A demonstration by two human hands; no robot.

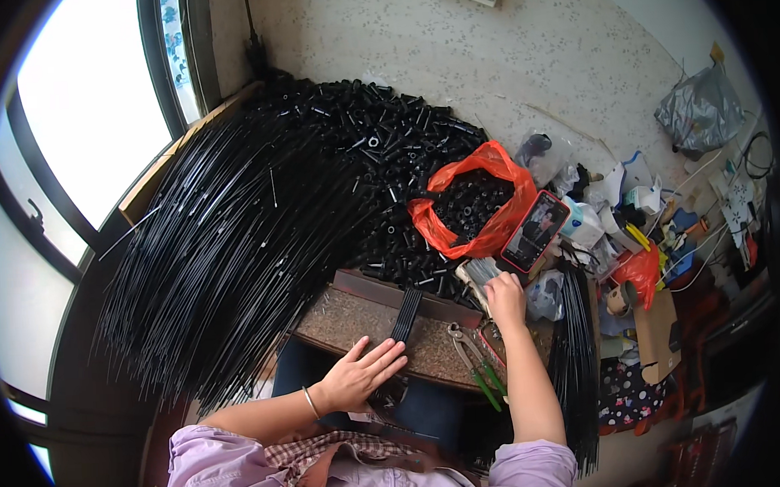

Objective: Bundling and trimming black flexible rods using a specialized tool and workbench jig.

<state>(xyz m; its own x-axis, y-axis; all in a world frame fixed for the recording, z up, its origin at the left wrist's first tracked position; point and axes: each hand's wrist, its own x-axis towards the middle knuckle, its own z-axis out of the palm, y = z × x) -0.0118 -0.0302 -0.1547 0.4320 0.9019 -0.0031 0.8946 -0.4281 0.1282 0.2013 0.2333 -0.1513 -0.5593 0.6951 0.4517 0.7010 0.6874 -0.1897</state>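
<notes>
My left hand [366,370] lies with fingers stretched out at the front edge of a speckled brown worktop [332,318]. Its fingertips touch or nearly touch the lower end of a flat row of thin black cables [406,315], which runs up to a dark raised ledge [448,308]. Further right, my right hand [505,298] reaches to a small holder with grey strips [482,269], just below the phone. Its fingers are bent together, and what they pinch is hidden. Between the hands lie pincers with green handles [480,369].
A large sheaf of long black cables [210,250] covers the left side. Behind it heap black tubular parts [377,132]. A red plastic bag [437,229] holds more parts. A phone [536,230] leans beside it. Clutter and another cable bundle [574,357] stand at right.
</notes>
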